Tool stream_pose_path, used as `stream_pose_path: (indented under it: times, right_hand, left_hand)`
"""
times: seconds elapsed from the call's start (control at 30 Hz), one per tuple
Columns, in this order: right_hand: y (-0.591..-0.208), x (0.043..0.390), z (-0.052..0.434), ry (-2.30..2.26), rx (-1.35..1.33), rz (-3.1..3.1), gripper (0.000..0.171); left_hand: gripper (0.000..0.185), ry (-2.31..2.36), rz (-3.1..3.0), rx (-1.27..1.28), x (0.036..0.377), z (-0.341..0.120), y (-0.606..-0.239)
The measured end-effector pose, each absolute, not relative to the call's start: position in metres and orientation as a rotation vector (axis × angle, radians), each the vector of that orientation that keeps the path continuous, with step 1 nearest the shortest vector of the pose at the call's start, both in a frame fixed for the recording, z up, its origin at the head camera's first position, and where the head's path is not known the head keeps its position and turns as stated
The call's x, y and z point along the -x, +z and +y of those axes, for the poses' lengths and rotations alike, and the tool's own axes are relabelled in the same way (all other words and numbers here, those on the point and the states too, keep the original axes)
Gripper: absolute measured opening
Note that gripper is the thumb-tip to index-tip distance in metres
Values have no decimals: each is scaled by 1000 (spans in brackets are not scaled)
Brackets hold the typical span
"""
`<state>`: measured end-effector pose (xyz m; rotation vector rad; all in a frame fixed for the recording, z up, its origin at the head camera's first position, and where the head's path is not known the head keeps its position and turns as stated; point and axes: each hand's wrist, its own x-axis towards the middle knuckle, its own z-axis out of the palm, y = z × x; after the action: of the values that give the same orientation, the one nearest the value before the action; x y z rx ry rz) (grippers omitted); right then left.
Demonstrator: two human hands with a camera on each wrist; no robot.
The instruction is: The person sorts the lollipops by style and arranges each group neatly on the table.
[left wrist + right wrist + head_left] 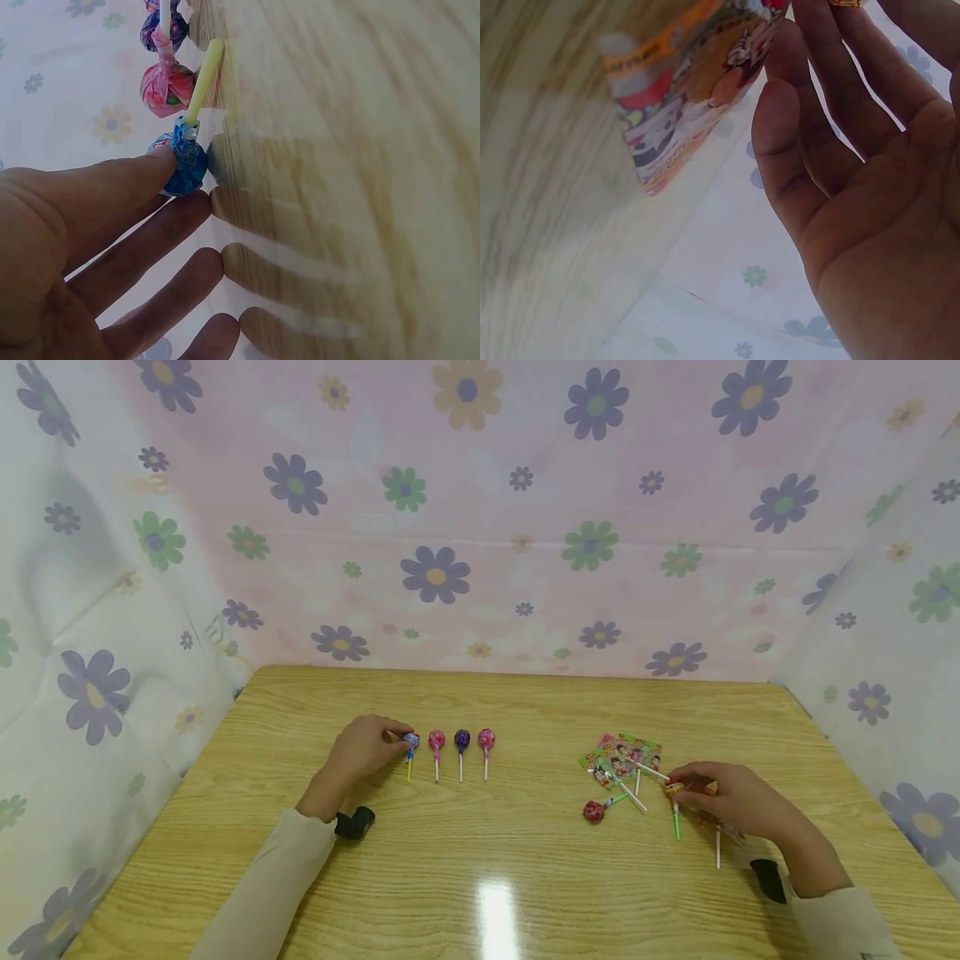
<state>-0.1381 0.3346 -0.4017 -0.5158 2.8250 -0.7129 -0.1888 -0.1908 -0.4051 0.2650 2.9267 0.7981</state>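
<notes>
At the left end of a row of lollipops, my left hand (363, 747) pinches the head of a blue lollipop (411, 740) with a yellow stick. In the left wrist view the thumb (127, 180) lies on the blue wrapper, and the other fingers touch the wood. Beside it stand a pink lollipop (437, 740), a purple lollipop (462, 739) and another pink lollipop (486, 739), sticks toward me. On the right, my right hand (738, 793) holds an orange lollipop (674, 788) with a green stick between thumb and fingers; only a sliver of its wrapper shows in the right wrist view.
A dark red lollipop (594, 812) lies left of the right hand. Flat lollipops in clear printed wrappers (618, 760) overlap behind it. Another printed packet (682, 105) lies partly under the right hand. Flowered cloth (480, 527) closes off the back and sides of the wooden table (375, 893).
</notes>
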Motion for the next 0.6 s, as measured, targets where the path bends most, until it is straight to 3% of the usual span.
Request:
stream_pose_path:
  times: [0.6]
  right_hand:
    - [-396,136,337,-718,517,2901,29]
  left_hand:
    - [32,802,2922,-272,188,-190,-404]
